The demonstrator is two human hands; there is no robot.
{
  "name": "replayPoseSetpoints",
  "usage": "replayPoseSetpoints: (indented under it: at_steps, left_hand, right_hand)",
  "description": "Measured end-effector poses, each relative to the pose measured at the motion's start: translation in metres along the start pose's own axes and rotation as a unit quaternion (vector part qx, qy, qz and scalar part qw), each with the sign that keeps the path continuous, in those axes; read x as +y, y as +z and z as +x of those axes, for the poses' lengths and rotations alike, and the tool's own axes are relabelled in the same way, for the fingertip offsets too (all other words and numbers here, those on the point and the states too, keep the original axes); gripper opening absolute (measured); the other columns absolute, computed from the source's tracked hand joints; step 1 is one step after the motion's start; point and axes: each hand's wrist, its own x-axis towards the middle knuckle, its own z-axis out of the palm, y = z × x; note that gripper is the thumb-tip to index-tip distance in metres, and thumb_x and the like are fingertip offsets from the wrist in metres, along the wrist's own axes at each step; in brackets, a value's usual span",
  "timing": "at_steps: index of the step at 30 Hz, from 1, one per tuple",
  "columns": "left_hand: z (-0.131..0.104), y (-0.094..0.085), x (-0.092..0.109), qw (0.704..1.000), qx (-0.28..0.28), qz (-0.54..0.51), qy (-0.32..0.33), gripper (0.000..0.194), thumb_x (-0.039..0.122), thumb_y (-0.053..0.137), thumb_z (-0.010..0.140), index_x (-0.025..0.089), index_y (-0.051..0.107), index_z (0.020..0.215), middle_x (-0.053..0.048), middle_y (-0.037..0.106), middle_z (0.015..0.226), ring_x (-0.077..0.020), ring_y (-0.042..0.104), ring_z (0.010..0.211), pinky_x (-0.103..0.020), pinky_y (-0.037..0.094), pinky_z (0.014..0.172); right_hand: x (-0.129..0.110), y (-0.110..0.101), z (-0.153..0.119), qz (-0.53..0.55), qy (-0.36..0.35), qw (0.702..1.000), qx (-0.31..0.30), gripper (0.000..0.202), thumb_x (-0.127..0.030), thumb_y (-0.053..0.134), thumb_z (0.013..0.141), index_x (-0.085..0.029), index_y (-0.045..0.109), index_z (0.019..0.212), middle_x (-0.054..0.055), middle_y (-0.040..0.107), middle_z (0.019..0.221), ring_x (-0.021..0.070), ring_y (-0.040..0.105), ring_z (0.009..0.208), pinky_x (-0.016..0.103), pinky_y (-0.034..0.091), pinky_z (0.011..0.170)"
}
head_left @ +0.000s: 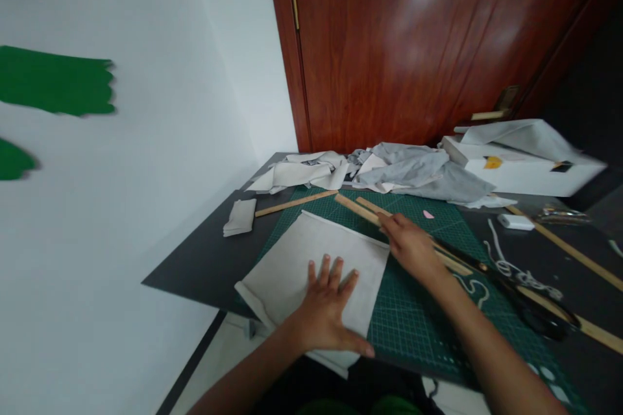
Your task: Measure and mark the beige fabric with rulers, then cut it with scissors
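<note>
A pale grey piece of fabric (296, 253) with folded edges lies on the green cutting mat (409, 324), its near corner hanging past the table's front edge. My left hand (326, 318) rests flat on it with the fingers spread. To the right of the fabric, my right hand (409, 243) has its fingers closed around a wooden ruler (357, 209). A second wooden strip (368, 204) runs close beside it, partly hidden by that hand. Black-handled scissors (540, 318) lie to the right, blades pointing toward my right hand.
Another wooden ruler (296, 203) and a small folded cloth (240, 217) lie at the left. Crumpled fabric (413, 172) and a white box (520, 165) stand along the back. White cord (520, 275) and a white block (516, 222) are at right. A wall (146, 207) borders the left.
</note>
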Motion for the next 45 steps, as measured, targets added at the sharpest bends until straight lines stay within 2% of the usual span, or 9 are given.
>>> replayPoseSetpoints:
  at_steps: [3, 7, 12, 15, 21, 30, 34, 38, 45]
  left_hand:
    - [-0.015, 0.002, 0.003, 0.998, 0.048, -0.006, 0.038, 0.137, 0.099, 0.064, 0.064, 0.022, 0.022, 0.169, -0.024, 0.023, 0.172, -0.0524, 0.011, 0.159, -0.078, 0.004, 0.123]
    - [-0.037, 0.0, -0.005, 0.988, 0.077, -0.02, 0.134, 0.129, 0.095, 0.071, 0.061, 0.015, 0.041, 0.158, -0.023, 0.05, 0.155, -0.0448, 0.039, 0.147, -0.059, 0.028, 0.125]
    - [-0.062, -0.001, -0.014, 0.977, 0.058, 0.074, 0.191, 0.05, 0.063, 0.07, 0.093, 0.021, 0.065, 0.118, -0.01, 0.068, 0.121, -0.0301, 0.056, 0.123, -0.044, 0.04, 0.109]
    - [-0.064, -0.006, -0.011, 0.97, 0.068, 0.144, 0.184, 0.027, 0.045, 0.07, 0.099, 0.02, 0.063, 0.093, -0.003, 0.07, 0.102, -0.0232, 0.059, 0.105, -0.038, 0.042, 0.089]
    - [-0.051, -0.009, 0.011, 0.953, 0.049, 0.174, 0.243, 0.024, 0.036, 0.064, 0.104, 0.021, 0.06, 0.085, 0.001, 0.068, 0.087, -0.0192, 0.058, 0.093, -0.037, 0.041, 0.079]
    - [-0.013, 0.056, 0.087, 0.97, 0.019, 0.087, 0.226, 0.036, 0.058, 0.052, 0.104, 0.028, 0.066, 0.09, -0.003, 0.074, 0.093, -0.0214, 0.066, 0.083, -0.043, 0.049, 0.062]
    - [-0.006, 0.048, 0.09, 0.98, 0.102, 0.085, 0.146, 0.047, 0.067, 0.05, 0.101, 0.025, 0.07, 0.093, -0.008, 0.073, 0.093, -0.0274, 0.066, 0.095, -0.047, 0.053, 0.083]
    - [-0.011, 0.025, 0.063, 0.978, 0.195, 0.069, -0.025, 0.047, 0.053, 0.058, 0.101, 0.018, 0.063, 0.133, -0.015, 0.064, 0.135, -0.0359, 0.055, 0.127, -0.053, 0.047, 0.105]
    - [-0.023, 0.01, 0.018, 0.968, 0.193, 0.027, -0.158, 0.038, 0.038, 0.058, 0.101, 0.02, 0.059, 0.135, -0.013, 0.06, 0.142, -0.0339, 0.05, 0.137, -0.057, 0.031, 0.123]
  right_hand:
    - [-0.035, 0.025, -0.005, 0.071, -0.072, 0.993, -0.066, 0.055, -0.019, 0.04, 0.104, -0.021, 0.046, 0.158, 0.012, 0.073, 0.112, 0.0253, 0.07, 0.093, 0.034, 0.053, 0.084]
    - [-0.061, 0.045, -0.01, 0.096, -0.114, 0.981, -0.124, 0.047, -0.02, 0.046, 0.104, -0.02, 0.056, 0.15, 0.012, 0.075, 0.113, 0.0253, 0.072, 0.102, 0.034, 0.053, 0.09]
    - [-0.073, 0.038, -0.011, 0.079, -0.113, 0.982, -0.13, 0.041, -0.026, 0.054, 0.103, -0.019, 0.064, 0.142, 0.013, 0.074, 0.118, 0.0286, 0.068, 0.113, 0.039, 0.049, 0.101]
    - [-0.07, 0.029, -0.011, 0.065, -0.091, 0.985, -0.134, 0.042, -0.031, 0.059, 0.1, -0.017, 0.064, 0.14, 0.015, 0.075, 0.116, 0.0297, 0.068, 0.113, 0.04, 0.049, 0.099]
    - [-0.058, 0.029, -0.012, 0.066, -0.098, 0.983, -0.143, 0.021, -0.027, 0.059, 0.1, -0.019, 0.074, 0.112, 0.011, 0.074, 0.102, 0.0259, 0.07, 0.098, 0.034, 0.051, 0.085]
    - [-0.082, 0.041, -0.022, 0.159, -0.187, 0.96, -0.133, 0.015, -0.025, 0.061, 0.103, -0.021, 0.076, 0.105, 0.006, 0.072, 0.1, 0.0222, 0.065, 0.102, 0.034, 0.049, 0.095]
    - [-0.083, 0.046, -0.024, 0.187, -0.202, 0.952, -0.137, 0.016, -0.027, 0.063, 0.102, -0.021, 0.077, 0.108, 0.007, 0.073, 0.104, 0.0227, 0.064, 0.103, 0.035, 0.048, 0.095]
    - [-0.074, 0.051, -0.021, 0.179, -0.205, 0.954, -0.128, 0.017, -0.027, 0.062, 0.102, -0.021, 0.077, 0.107, 0.008, 0.073, 0.105, 0.0245, 0.064, 0.1, 0.039, 0.045, 0.092]
    - [-0.05, 0.05, -0.015, 0.182, -0.212, 0.952, -0.125, 0.034, -0.044, 0.065, 0.1, -0.022, 0.073, 0.124, 0.013, 0.071, 0.122, 0.0293, 0.062, 0.113, 0.046, 0.043, 0.102]
